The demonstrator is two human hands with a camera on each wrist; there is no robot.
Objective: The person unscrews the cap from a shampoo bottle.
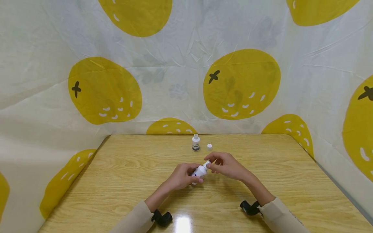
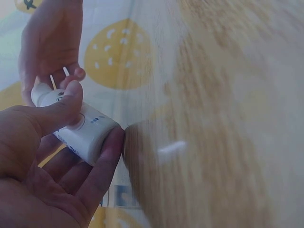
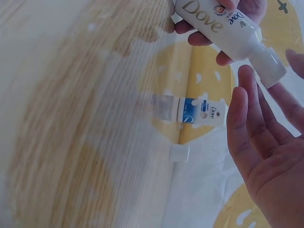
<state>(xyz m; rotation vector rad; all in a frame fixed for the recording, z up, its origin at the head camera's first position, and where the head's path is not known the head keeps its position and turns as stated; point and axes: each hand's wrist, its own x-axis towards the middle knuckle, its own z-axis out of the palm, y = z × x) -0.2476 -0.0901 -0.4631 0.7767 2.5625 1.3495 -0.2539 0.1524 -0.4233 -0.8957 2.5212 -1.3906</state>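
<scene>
My left hand [image 1: 181,177] grips a small white Dove bottle [image 3: 221,31] around its body, thumb on one side and fingers on the other. The bottle is tilted, its neck up toward the right. A white cap [image 3: 268,66] sits on its top end. Around that cap are the thumb and forefinger of my right hand [image 1: 228,165], pinching it in the head view. The other right fingers are loosely bent beside the bottle. In the left wrist view, the left thumb covers part of the bottle's label.
Behind the hands, a second small bottle [image 1: 196,144] stands upright with its neck uncapped. A loose white cap [image 1: 209,147] lies to its right. The wooden table [image 1: 131,168] ends at a fabric backdrop [image 1: 175,87] printed with yellow fruit.
</scene>
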